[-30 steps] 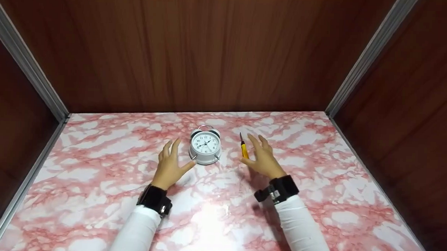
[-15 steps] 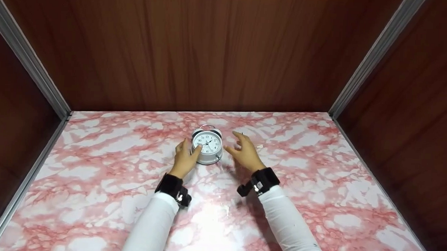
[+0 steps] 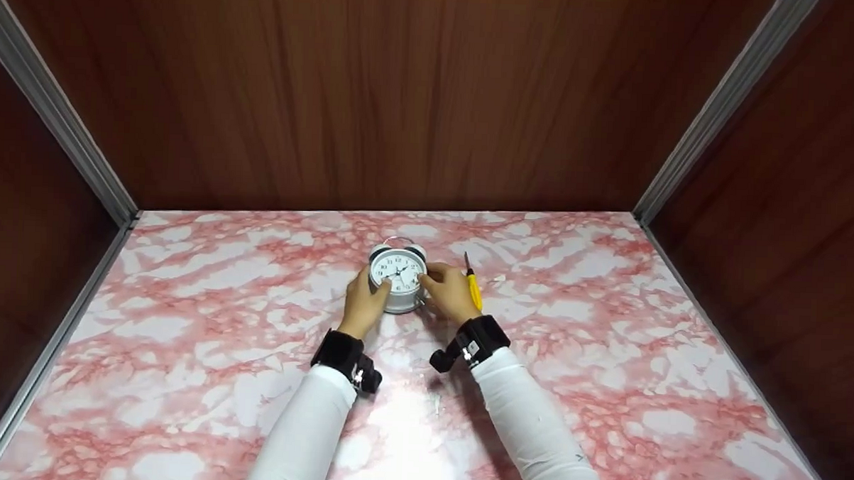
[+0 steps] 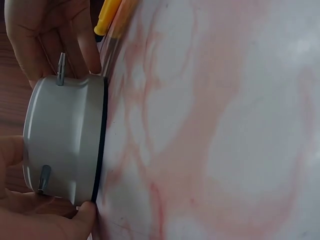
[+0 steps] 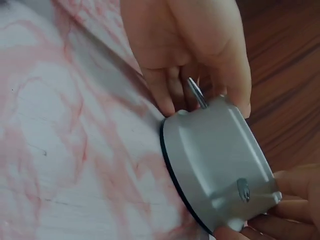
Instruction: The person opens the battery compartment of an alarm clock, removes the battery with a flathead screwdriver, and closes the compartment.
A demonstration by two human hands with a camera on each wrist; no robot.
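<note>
A white twin-bell alarm clock (image 3: 398, 264) lies on its back on the table, dial facing up, with its bells and wire handle toward the back wall. My left hand (image 3: 363, 307) grips it from the left, thumb over the dial's lower edge. From the other side my right hand (image 3: 455, 295) holds it, thumb at the dial's right edge. The left wrist view shows the clock's silver-grey side (image 4: 60, 130) with two short metal legs and a dark rim at the table surface. In the right wrist view, fingers (image 5: 235, 75) reach around the casing.
A screwdriver with a yellow handle (image 3: 474, 291) and dark shaft lies just right of my right hand. The red-and-white marbled table (image 3: 204, 317) is bounded by brown wood panels (image 3: 375, 103) at the back and sides, with metal posts (image 3: 708, 122) in the corners.
Both hands have moved inward from either side and taken hold of the alarm clock. The screwdriver, hidden half a second ago by the right hand, shows again.
</note>
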